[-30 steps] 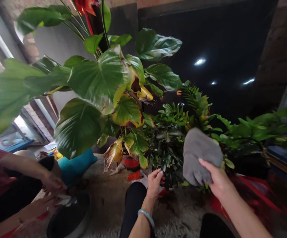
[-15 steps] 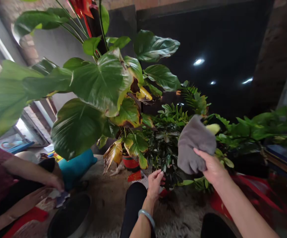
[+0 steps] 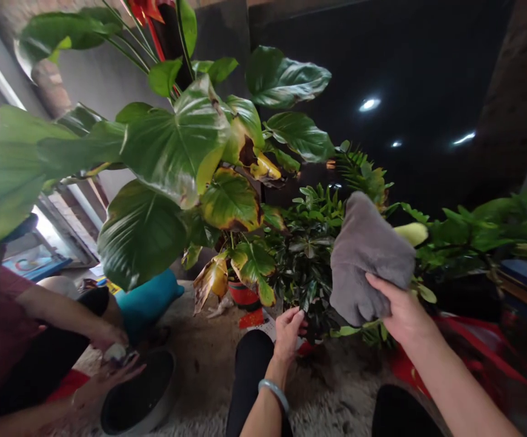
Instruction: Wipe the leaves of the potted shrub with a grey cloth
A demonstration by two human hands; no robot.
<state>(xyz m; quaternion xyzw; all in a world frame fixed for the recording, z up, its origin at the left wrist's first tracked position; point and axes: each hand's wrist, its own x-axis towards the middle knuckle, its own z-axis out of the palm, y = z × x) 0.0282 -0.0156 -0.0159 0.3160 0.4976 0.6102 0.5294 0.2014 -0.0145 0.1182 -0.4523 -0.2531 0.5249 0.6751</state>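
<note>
My right hand (image 3: 399,306) grips a soft grey cloth (image 3: 367,261), bunched up and raised in front of the greenery. Lower and to the left, my left hand (image 3: 288,334) has its fingers pinched at the bottom edge of a bushy plant with small dark leaves (image 3: 311,261). A leaf tip seems to be between the thumb and fingers, though most of it is hidden. A pale bangle (image 3: 273,393) circles the left wrist. Between the cloth and the plant on the right, a yellow-green leaf (image 3: 412,234) shows.
A large-leaved plant (image 3: 176,133) with browned, yellowed leaves rises from a red pot (image 3: 244,295) at left. At far left a person (image 3: 13,321) handles a small object over a dark basin (image 3: 138,391). Beside them lies a teal object (image 3: 149,303). A red bag (image 3: 472,352) sits at right.
The cloth in my right hand has shifted slightly right and looks larger. My left hand stays at the dark-leaved plant. The person's hands at left have moved over the basin.
</note>
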